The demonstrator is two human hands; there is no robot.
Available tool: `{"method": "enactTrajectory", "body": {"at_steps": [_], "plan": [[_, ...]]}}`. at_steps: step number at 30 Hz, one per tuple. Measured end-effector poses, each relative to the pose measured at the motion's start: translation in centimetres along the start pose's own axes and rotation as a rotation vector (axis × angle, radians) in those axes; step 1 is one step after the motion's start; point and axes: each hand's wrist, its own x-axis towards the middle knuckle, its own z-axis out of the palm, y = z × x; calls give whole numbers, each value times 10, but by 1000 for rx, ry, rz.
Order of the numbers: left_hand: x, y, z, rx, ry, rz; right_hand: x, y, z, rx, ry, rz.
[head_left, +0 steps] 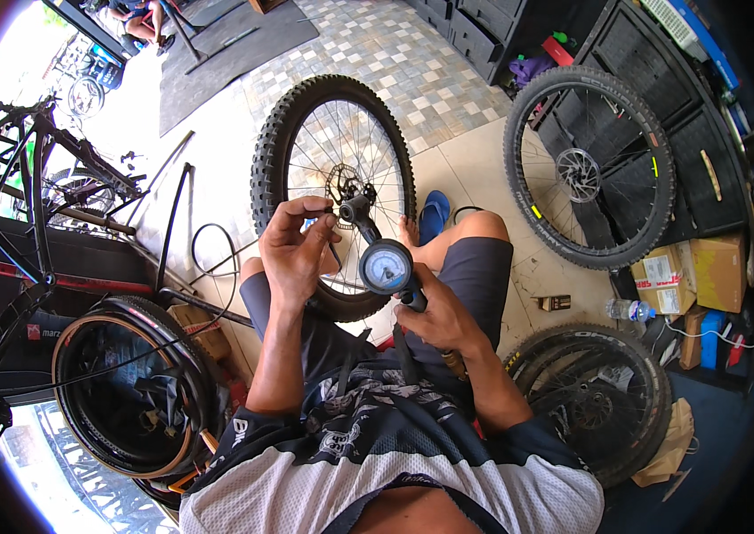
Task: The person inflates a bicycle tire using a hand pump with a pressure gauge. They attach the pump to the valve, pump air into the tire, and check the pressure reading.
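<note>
A bicycle wheel (265, 169) with a knobby black tyre and a disc brake rotor (338, 182) stands in front of my legs. My right hand (444, 313) is wrapped round the black grip of a pressure gauge (386, 266) with a round pale dial. The gauge's black head (356, 212) points away from me, in front of the wheel's hub and spokes. Beside that head, my left hand (295, 251) is closed in a pinch, thumb against fingers. Something small and dark shows at those fingertips, too small to name.
Another wheel (521, 182) leans on black cabinets at right; a further wheel (653, 392) lies near right. Cardboard boxes (717, 271) and a plastic bottle (629, 310) stand there. Bike frames (43, 147), tyres (65, 392) and a looping black hose (196, 245) occupy the left. A blue slipper (433, 216) lies ahead.
</note>
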Motion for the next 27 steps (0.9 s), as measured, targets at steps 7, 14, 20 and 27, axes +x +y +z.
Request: {"method": "enactTrajectory", "body": {"at_steps": [7,14,20,27], "plan": [[-5,-4,9,240,34,135,0,3,1,-13,32,-12],[-6,-3,6,413,4,100,0,4,4,-51,65,-73],[-8,-7,5,394,46,18,-1,4,7,-66,131,-132],[-8,-1,7,538,-18,106,-1,4,6,-94,148,-129]]}}
